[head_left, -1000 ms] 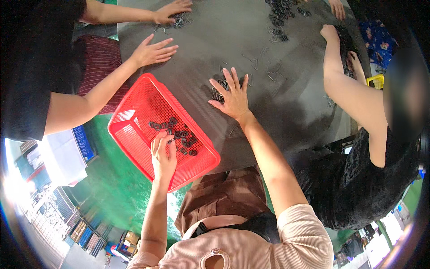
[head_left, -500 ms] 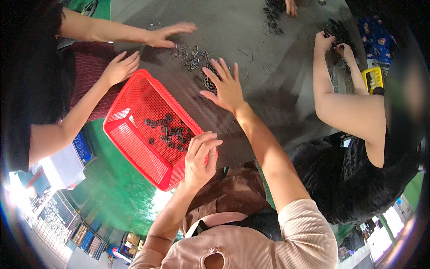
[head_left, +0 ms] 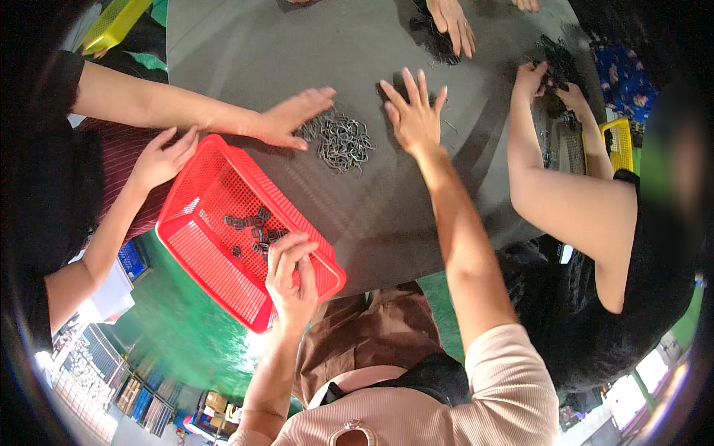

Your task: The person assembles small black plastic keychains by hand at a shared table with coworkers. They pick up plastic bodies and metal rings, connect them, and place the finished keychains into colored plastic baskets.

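Note:
My left hand (head_left: 291, 279) is closed at the near wall of a red plastic mesh basket (head_left: 201, 271), its fingers curled over the rim. Several small dark rectangular buckles (head_left: 260, 236) lie inside, partly hidden by that hand. The basket tilts at the table's near left edge. Palm down on the grey table (head_left: 387, 223), my right hand (head_left: 416, 115) has its fingers spread and holds nothing. Left of it sits a compact heap of bent metal wire pieces (head_left: 346, 149). A co-worker's hand (head_left: 297, 117) reaches in from the left, touching the heap's edge.
That co-worker's other hand (head_left: 163, 157) is beside the basket's far left corner. Across the table another hand (head_left: 450, 26) lies by a dark pile (head_left: 431, 37). At the right, a person handles dark pieces (head_left: 561, 63) near a yellow basket (head_left: 621, 141).
The scattered wire pieces now form a tighter heap. My right hand moved away and to the right, while my left hand and the basket shifted left and nearer. The left co-worker's hand reached the heap.

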### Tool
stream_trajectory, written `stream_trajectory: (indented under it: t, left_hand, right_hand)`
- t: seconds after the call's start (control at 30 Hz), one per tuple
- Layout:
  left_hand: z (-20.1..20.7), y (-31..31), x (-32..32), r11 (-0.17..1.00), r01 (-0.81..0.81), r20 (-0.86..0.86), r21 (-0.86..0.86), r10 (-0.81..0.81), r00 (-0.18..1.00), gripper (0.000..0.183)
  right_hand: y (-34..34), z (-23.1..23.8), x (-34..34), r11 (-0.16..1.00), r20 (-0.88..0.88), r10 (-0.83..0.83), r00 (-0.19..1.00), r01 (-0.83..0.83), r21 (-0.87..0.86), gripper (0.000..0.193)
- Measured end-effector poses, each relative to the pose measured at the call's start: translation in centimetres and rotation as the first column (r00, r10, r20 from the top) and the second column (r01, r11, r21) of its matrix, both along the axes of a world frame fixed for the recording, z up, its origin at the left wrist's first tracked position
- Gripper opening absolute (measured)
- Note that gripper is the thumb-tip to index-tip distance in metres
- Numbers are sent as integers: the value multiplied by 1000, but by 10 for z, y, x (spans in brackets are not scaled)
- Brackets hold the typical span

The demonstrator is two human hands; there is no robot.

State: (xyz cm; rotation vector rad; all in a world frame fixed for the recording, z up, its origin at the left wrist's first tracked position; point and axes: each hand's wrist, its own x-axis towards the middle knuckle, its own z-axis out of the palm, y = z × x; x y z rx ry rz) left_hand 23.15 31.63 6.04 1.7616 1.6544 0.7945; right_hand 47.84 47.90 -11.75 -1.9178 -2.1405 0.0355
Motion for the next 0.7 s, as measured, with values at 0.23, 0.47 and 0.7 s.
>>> stream_trajectory:
  t: [0.23, 0.47, 0.7]
  left_hand:
    - [-5, 3, 14, 1000, -22, 26, -5, 23, 999, 22]
    - [6, 18, 15, 999, -50, 41, -1, 50, 998, 25]
    - [1, 18, 18, 999, -39, 35, 6, 39, 999, 21]
  right_hand:
    - [79, -4, 64, 966, -63, 23, 998, -6, 260, 37]
    - [-66, 3, 12, 810, -194, -584, 788, 583, -66, 76]
    - [66, -16, 19, 935, -150, -314, 938, 332, 121, 59]
